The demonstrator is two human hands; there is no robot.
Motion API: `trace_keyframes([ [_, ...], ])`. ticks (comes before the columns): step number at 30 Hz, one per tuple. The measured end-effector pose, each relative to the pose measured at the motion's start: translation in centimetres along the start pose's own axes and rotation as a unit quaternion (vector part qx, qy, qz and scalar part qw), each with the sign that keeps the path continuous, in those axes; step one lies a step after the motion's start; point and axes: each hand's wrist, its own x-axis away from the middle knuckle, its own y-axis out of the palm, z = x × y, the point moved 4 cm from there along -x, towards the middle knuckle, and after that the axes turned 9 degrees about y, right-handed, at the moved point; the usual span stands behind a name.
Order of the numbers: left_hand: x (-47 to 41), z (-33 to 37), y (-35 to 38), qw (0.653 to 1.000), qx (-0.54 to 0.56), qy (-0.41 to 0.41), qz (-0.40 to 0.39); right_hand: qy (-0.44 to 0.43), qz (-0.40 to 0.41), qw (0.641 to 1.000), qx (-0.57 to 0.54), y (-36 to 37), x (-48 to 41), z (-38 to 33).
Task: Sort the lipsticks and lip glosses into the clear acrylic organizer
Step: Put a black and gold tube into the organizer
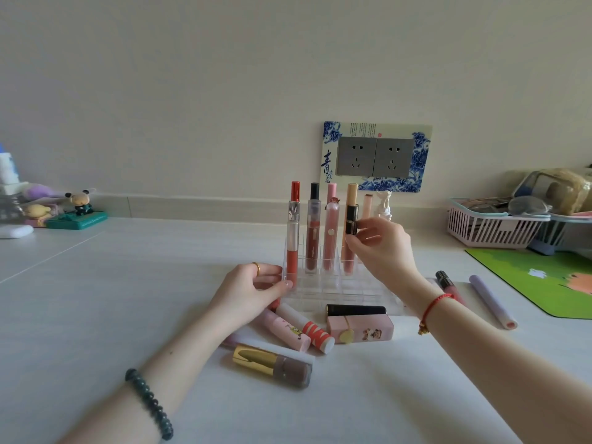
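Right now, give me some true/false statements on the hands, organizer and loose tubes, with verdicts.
1. The right hand pinches a black lipstick above the organizer. True.
2. The left hand hangs free, touching nothing. False: it holds the organizer's left side.
3. The organizer is empty. False: tall tubes stand in its back row, among them a red-capped gloss.
4. The gold-capped gloss lies on the table. True.
5. The lilac tube stands in the organizer. False: it lies on the table.

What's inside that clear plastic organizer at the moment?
Four tall lip glosses stand upright in the organizer: red-capped, dark-capped, pink and tan-capped. The right hand, pinching a black lipstick, covers the cells at its right rear.
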Motion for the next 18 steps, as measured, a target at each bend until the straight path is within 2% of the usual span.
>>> trace_keyframes([
  [18, -0.01, 0.27, 0.01, 1.000, -0.009, 0.000, -0.003, 0.008, 0.001, 1.000, 0.016, 0.16, -0.30, -0.09],
])
